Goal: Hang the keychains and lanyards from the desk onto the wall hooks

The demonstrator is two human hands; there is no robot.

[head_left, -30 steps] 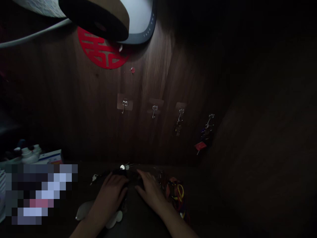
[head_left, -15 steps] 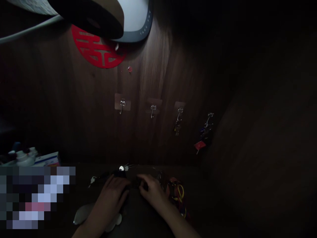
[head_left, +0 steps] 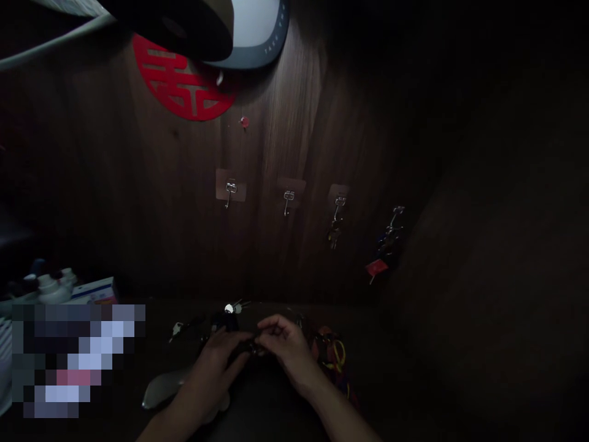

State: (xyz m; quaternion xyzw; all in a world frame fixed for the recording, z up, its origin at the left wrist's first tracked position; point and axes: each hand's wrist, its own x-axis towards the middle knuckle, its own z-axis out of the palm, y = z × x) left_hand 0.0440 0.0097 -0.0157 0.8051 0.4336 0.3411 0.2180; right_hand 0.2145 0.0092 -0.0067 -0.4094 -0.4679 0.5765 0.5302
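Bare right hand had neared bare left hand. It pinched a small dark glinting object; left fingers' hold was unclear.

Near twelve o'clock, pale capitals on the dark rim of the cap read "TAKE TH", the rest being unclear. Toward eleven, the round red cutout shows Chinese-character strokes, partly covered. Any print on the box toward eight or nine is too small to read.
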